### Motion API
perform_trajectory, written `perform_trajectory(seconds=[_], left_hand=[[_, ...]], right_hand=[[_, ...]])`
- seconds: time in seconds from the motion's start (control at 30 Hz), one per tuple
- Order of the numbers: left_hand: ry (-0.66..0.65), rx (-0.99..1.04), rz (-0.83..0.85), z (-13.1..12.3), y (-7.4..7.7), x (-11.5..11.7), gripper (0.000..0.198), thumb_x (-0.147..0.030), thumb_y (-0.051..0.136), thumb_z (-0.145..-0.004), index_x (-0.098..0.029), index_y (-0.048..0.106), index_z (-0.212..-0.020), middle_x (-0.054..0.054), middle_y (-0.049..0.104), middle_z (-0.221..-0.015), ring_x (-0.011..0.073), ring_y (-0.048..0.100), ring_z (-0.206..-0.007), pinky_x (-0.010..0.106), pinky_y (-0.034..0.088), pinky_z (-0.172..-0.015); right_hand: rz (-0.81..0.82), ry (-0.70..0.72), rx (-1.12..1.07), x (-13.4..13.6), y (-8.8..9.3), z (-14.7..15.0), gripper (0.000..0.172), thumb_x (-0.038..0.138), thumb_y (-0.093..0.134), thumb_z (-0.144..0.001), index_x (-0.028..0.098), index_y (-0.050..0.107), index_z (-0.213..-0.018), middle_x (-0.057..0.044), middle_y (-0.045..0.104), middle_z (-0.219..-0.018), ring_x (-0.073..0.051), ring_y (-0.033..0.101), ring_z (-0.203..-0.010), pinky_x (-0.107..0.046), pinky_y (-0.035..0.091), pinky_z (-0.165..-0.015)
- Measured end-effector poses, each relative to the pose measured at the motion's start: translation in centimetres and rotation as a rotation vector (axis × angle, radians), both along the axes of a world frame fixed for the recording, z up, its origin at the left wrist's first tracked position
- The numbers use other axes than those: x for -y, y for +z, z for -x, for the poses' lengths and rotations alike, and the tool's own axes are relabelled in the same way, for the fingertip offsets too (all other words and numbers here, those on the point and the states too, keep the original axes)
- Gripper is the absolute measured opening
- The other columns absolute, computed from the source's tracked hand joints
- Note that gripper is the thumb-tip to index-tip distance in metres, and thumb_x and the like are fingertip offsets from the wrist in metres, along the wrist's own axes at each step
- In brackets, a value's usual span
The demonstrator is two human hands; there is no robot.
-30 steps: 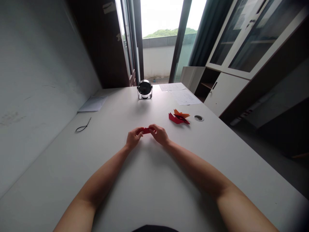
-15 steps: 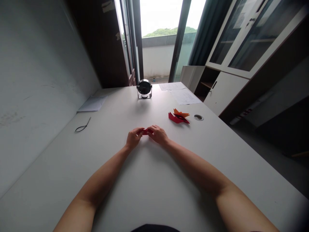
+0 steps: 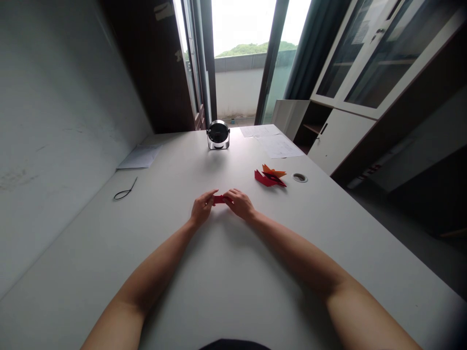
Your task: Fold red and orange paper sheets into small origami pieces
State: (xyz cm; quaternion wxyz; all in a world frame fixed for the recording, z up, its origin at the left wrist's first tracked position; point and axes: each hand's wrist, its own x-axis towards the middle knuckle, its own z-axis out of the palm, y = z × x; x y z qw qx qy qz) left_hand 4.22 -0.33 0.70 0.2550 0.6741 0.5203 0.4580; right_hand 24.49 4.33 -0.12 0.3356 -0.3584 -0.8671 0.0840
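A small strip of folded red paper [image 3: 218,199] lies level between my two hands, just above or on the white table [image 3: 215,272]; which of the two I cannot tell. At its left end, my left hand [image 3: 203,205] grips it, the index finger lifted a little off it. My right hand [image 3: 238,201] has its fingers bent over the right end and hides that part. To the right of my hands rest folded paper pieces, a red one [image 3: 265,180] and an orange one [image 3: 274,171], touching each other.
A round black-and-silver device [image 3: 218,134] on a stand is at the table's far side. Paper sheets [image 3: 279,146] lie at the back right, another paper [image 3: 140,156] at the left. A black cable tie [image 3: 125,194] is near the wall. A round cable hole [image 3: 299,178] sits at right.
My left index finger has lifted off the red paper, so more of the strip shows between my hands. My right hand has barely moved.
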Motion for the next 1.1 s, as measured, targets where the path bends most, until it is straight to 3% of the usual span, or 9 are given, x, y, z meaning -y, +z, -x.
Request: perform_trajectory(seconds=[0.27, 0.57, 0.7, 0.8, 1.1], left_hand=[[-0.005, -0.032, -0.002, 0.06, -0.11, -0.15, 0.030, -0.033, 0.051, -0.097, -0.024, 0.073, -0.116, 0.006, 0.071, -0.106, 0.0139, 0.069, -0.074, 0.027, 0.055, -0.076], [0.101, -0.350, -0.071, 0.03, 0.17, 0.34, 0.027, -0.036, 0.053, -0.097, -0.026, 0.074, -0.111, 0.005, 0.072, -0.104, 0.0155, 0.062, -0.070, 0.027, 0.047, -0.072], [0.086, -0.437, -0.092, 0.05, -0.09, 0.31, 0.025, -0.034, 0.053, -0.097, -0.027, 0.073, -0.110, 0.006, 0.073, -0.101, 0.0198, 0.065, -0.082, 0.030, 0.047, -0.077], [0.082, -0.455, -0.095, 0.10, -0.25, 0.20, 0.026, -0.033, 0.049, -0.098, -0.027, 0.073, -0.108, 0.006, 0.073, -0.099, 0.0217, 0.066, -0.089, 0.030, 0.047, -0.078], [0.077, -0.452, -0.100, 0.14, -0.23, 0.26, 0.027, -0.036, 0.049, -0.100, -0.030, 0.074, -0.106, 0.005, 0.074, -0.100, 0.0210, 0.067, -0.087, 0.029, 0.046, -0.075]], right_hand=[[-0.004, 0.004, -0.016, 0.22, 0.33, -0.02, 0.016, 0.029, 0.052, -0.101, 0.023, 0.066, -0.096, -0.006, 0.066, -0.092, -0.019, 0.056, -0.090, -0.030, 0.044, -0.079], [-0.021, -0.005, 0.013, 0.47, 0.65, -0.04, 0.020, 0.030, 0.049, -0.102, 0.022, 0.066, -0.096, -0.006, 0.065, -0.093, -0.019, 0.055, -0.090, -0.030, 0.043, -0.078], [-0.020, -0.011, 0.014, 0.47, 0.69, -0.03, 0.019, 0.030, 0.049, -0.102, 0.023, 0.066, -0.095, -0.006, 0.065, -0.093, -0.019, 0.055, -0.091, -0.030, 0.043, -0.078], [-0.024, -0.016, 0.010, 0.45, 0.60, 0.01, 0.019, 0.030, 0.050, -0.102, 0.023, 0.066, -0.095, -0.006, 0.065, -0.093, -0.019, 0.056, -0.090, -0.030, 0.043, -0.077], [-0.047, -0.065, 0.134, 0.13, -0.23, 0.05, 0.017, 0.030, 0.054, -0.100, 0.023, 0.067, -0.091, -0.005, 0.067, -0.089, -0.018, 0.057, -0.085, -0.028, 0.039, -0.069]])
